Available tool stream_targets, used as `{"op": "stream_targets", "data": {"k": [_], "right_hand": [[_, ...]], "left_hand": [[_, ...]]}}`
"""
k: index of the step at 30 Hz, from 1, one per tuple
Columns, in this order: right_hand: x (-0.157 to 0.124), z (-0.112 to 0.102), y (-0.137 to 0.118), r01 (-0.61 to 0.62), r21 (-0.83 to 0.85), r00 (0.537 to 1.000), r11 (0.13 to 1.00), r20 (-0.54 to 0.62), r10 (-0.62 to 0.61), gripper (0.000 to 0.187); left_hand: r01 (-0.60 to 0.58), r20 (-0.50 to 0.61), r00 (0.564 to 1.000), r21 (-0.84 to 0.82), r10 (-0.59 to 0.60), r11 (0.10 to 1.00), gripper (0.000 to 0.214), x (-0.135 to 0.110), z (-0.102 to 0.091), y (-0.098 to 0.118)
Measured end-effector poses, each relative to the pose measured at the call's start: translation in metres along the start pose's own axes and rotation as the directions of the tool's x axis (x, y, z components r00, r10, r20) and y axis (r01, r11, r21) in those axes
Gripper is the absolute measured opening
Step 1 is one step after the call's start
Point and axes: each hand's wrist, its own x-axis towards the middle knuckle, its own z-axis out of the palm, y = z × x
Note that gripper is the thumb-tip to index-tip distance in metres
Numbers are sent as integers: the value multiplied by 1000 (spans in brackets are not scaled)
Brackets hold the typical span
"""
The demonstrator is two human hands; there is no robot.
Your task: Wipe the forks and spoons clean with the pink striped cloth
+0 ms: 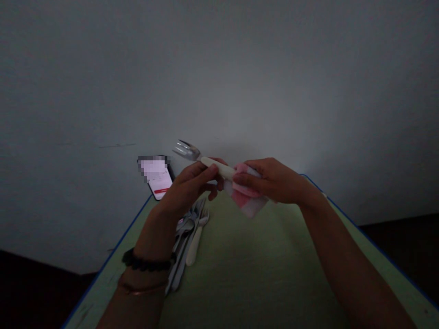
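Observation:
Above the far part of the table, my left hand [197, 183] pinches a fork [218, 167] by its cream handle near the neck. The metal tines point up and to the left. My right hand [274, 180] is closed on a pink and white cloth [248, 201], which wraps round the other end of the handle and hides it. The cloth's lower corner hangs down. Beneath my left forearm lies a bunch of cutlery [183, 237], forks and spoons side by side, partly covered by the arm. At its right edge is another fork with a cream handle [194, 244].
A phone [159, 180] with a lit screen leans at the table's far left corner, beside the wall. The green table [254, 278] has a blue edge and meets the pale wall [240, 82] at the back. Dark floor shows on both sides.

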Motion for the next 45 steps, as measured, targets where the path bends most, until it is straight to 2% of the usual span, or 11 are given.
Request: {"op": "stream_targets", "data": {"k": [6, 10, 15, 18, 21, 25, 28, 33, 38, 41, 45], "right_hand": [[-1, 1, 5, -47, 23, 999, 999, -2, 47, 42], [1, 6, 12, -116, 87, 979, 989, -157, 129, 43], [8, 20, 36, -162, 300, 883, 940, -382, 274, 44], [7, 42, 60, -113, 493, 790, 863, -483, 379, 42], [-4, 80, 85, -38, 726, 698, 687, -472, 538, 35], [-20, 127, 108, 77, 992, 627, 101, -127, 769, 34], [-23, 139, 114, 166, 986, 565, 14, -106, 818, 31], [-19, 131, 117, 214, 965, 655, -150, -28, 755, 33], [-20, 124, 119, 172, 929, 802, -327, 61, 595, 39], [-21, 123, 117, 118, 933, 855, -341, 79, 513, 40], [-24, 121, 111, 40, 939, 894, -341, 119, 432, 49]], "left_hand": [[103, 24, 994, -12, -103, 995, 18, -2, -6, -2], [179, 40, 983, -45, -177, 983, 20, 1, -13, -6], [129, -53, 990, -80, -134, 988, 24, 10, -7, -12], [141, -130, 979, -121, -157, 982, 27, 8, 9, -27], [197, -194, 952, -198, -235, 960, 28, -10, 32, -55], [251, -249, 932, -81, -263, 965, 32, -46, 61, -93], [270, -232, 934, -32, -270, 962, 32, -62, 76, -107], [241, -160, 954, -87, -252, 967, 36, -66, 84, -113], [284, -134, 952, 36, -277, 958, 34, -65, 75, -115], [332, -131, 942, 244, -309, 911, 31, -64, 71, -112], [362, -65, 931, 306, -360, 881, 37, -61, 68, -111]]}}
